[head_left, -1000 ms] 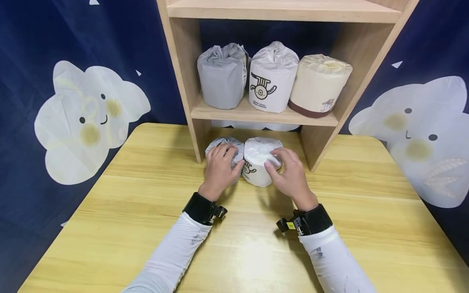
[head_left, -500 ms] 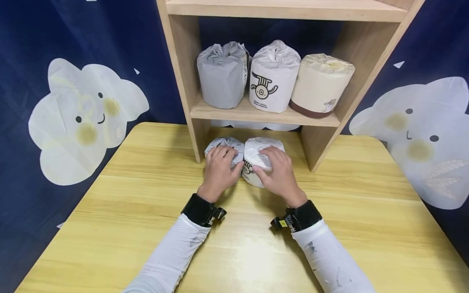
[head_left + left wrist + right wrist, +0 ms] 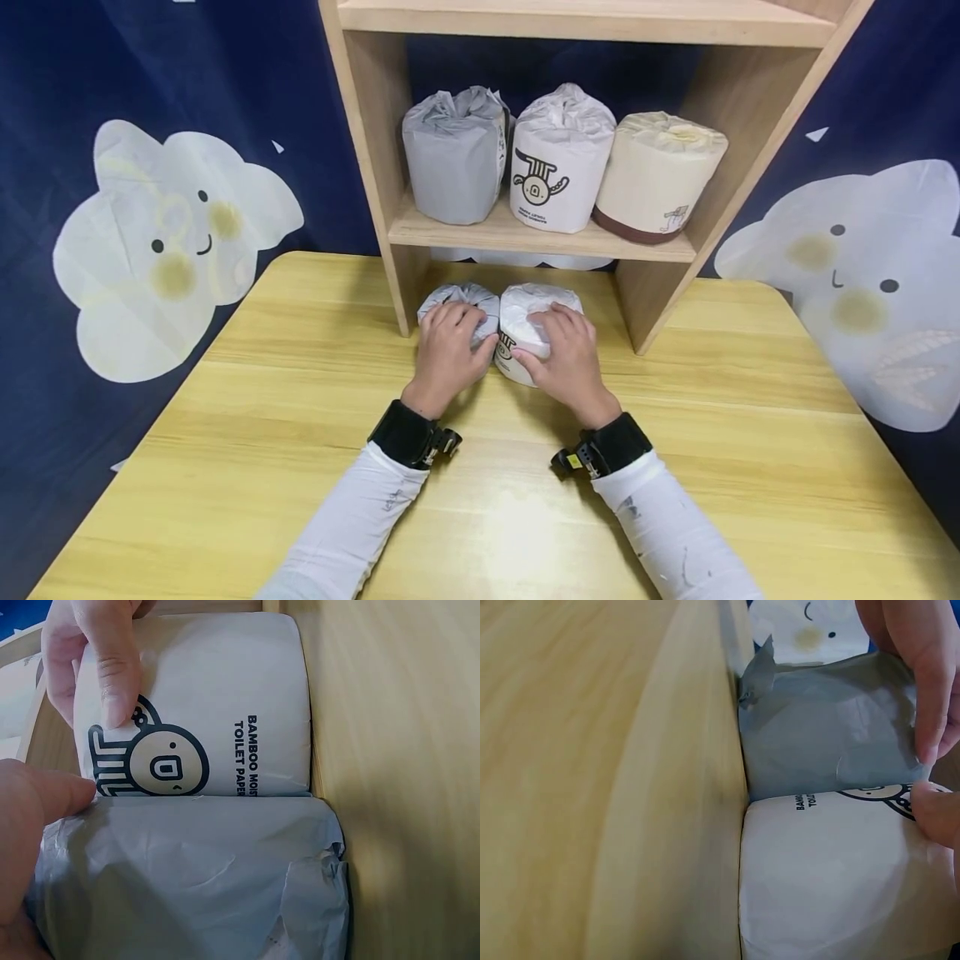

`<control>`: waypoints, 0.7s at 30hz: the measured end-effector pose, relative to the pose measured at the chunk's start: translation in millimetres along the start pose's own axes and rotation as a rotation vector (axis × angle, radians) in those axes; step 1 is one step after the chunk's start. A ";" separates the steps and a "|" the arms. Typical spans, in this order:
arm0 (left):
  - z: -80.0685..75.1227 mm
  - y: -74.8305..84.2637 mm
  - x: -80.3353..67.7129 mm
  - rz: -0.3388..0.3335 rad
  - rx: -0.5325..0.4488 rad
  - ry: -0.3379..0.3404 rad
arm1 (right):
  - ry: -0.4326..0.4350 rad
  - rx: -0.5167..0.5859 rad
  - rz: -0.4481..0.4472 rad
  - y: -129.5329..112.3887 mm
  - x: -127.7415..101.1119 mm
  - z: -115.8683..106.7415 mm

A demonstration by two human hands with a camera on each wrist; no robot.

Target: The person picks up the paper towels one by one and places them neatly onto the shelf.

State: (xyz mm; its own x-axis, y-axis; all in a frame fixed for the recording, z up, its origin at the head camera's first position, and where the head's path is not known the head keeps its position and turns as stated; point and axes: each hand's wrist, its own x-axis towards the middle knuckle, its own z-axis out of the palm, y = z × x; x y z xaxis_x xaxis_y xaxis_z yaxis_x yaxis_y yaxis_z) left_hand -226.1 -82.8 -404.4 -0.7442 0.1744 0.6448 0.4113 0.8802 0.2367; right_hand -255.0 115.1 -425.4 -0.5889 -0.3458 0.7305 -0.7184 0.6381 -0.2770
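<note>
Two wrapped toilet rolls stand side by side on the table under the lowest shelf board, pressed against each other. My left hand (image 3: 447, 354) grips the grey toilet roll (image 3: 474, 295), fingers curled over its top and thumb at its near right side. On the white toilet roll (image 3: 516, 310) beside it, my right hand (image 3: 567, 360) has its fingers over the top and its thumb against the front. The left wrist view shows the white roll's printed animal and lettering above the grey wrapper (image 3: 172, 877). Both thumbs come close to the seam between the rolls.
A wooden shelf unit (image 3: 540, 237) rises around the rolls, its side panels left and right of them. On its board stand a grey roll (image 3: 453, 171), a white roll (image 3: 558, 196) and a cream roll (image 3: 652, 179). A dark blue cloud-print curtain (image 3: 45, 50) hangs behind.
My right hand has moved left, from the white roll's right side to over its top and front. The left hand has stayed on the grey roll, and the rolls stand where they were.
</note>
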 end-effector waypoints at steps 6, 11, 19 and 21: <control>-0.1 -0.7 -0.7 0.003 0.006 0.009 | 0.018 0.027 0.010 -2.0 0.7 0.0; 0.3 -1.6 -1.2 0.012 -0.003 0.024 | 0.047 0.069 0.015 -2.0 0.7 0.7; 0.8 -2.7 -1.8 0.024 -0.008 0.032 | 0.092 0.116 0.006 -2.8 -1.0 0.9; 1.0 -2.5 -1.9 0.025 -0.010 0.034 | 0.091 0.122 0.003 -3.0 -1.3 0.4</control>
State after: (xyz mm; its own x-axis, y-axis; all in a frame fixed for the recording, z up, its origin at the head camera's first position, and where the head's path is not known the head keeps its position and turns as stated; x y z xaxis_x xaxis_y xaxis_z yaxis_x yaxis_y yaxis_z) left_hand -226.2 -84.9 -407.0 -0.7155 0.1810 0.6748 0.4348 0.8714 0.2272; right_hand -252.3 113.4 -425.8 -0.5588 -0.2770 0.7817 -0.7598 0.5486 -0.3488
